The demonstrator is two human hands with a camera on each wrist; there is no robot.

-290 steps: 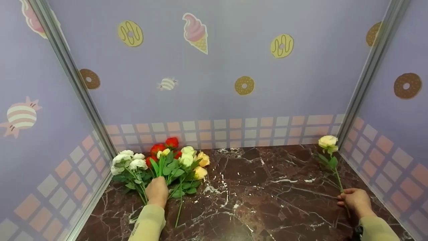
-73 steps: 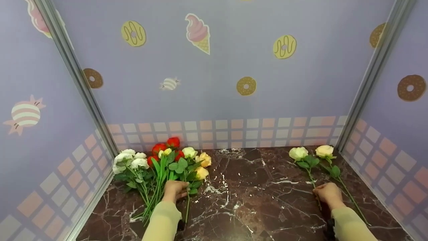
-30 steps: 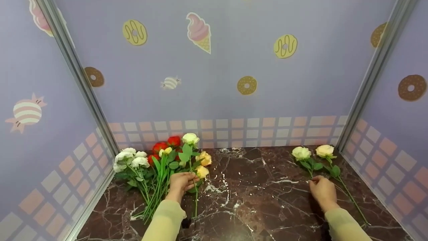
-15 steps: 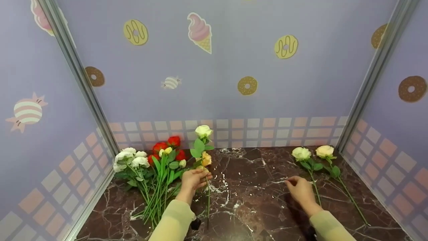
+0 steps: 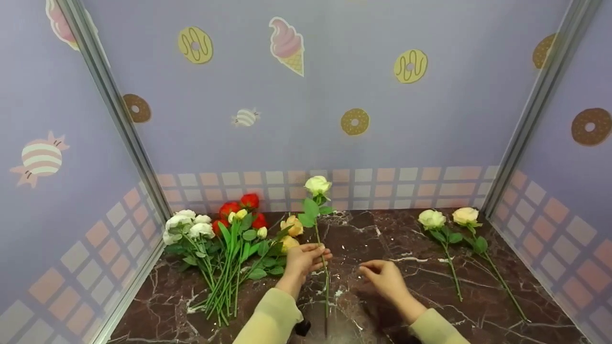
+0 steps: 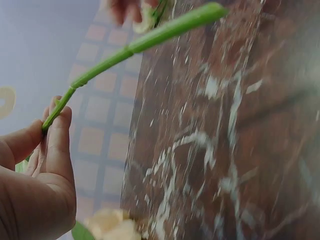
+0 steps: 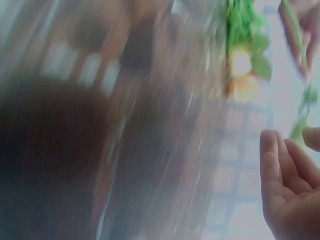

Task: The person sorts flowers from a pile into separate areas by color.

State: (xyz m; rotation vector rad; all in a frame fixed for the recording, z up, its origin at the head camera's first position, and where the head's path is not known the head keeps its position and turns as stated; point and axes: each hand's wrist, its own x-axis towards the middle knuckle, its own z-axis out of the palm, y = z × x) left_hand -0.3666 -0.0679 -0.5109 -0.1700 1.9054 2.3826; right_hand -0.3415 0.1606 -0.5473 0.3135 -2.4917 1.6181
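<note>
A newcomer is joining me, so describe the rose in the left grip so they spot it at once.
Start at the dark red marbled tabletop before the lilac wall. Look near its middle, right of the flower pile and left of two loose roses. The creamy-white rose pinched upright in the left grip is the one: no other flower is held.

Heavy blur in right wrist view
</note>
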